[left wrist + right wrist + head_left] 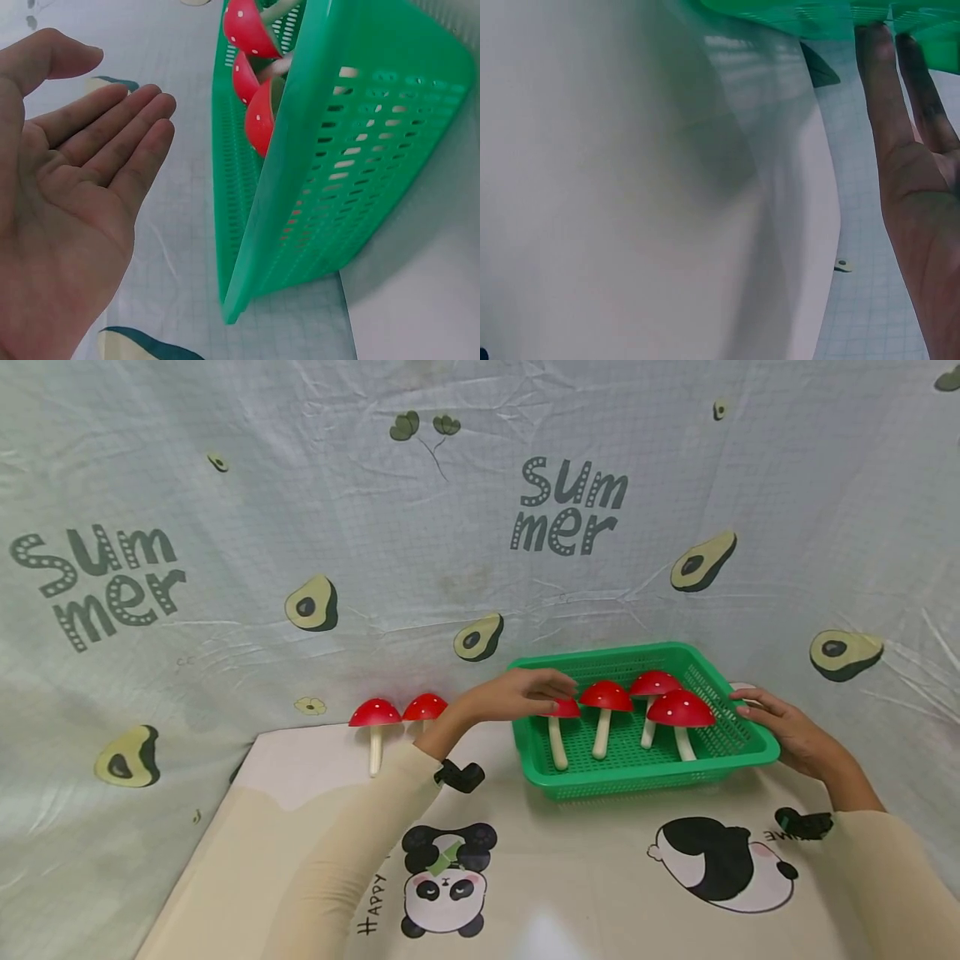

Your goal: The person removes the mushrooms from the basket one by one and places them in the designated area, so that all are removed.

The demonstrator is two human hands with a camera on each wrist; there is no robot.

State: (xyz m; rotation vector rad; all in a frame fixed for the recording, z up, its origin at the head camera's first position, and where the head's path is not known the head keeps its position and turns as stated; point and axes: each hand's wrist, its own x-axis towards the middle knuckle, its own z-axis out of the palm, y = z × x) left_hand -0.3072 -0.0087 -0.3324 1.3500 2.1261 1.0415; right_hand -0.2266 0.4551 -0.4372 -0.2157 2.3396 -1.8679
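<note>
A green plastic basket (600, 781) with perforated walls holds several toy mushrooms with red, white-dotted caps and pale stems, one of them a front-right mushroom (681, 708). Over the basket's left end hovers my left hand (521, 693), covering part of the leftmost mushroom (557, 743). In the left wrist view the palm and fingers (112, 142) are extended and hold nothing, apart from the basket wall (360, 142). My right hand (791, 731) is at the basket's right side; its extended fingertips touch the green plastic in the right wrist view.
Left of the basket, a mushroom (375, 718) and another mushroom (425, 706) stand against the back cloth, the second partly behind my left forearm. A cloth with avocado prints (315, 602) hangs behind the table. The table cover (585, 868) has panda drawings.
</note>
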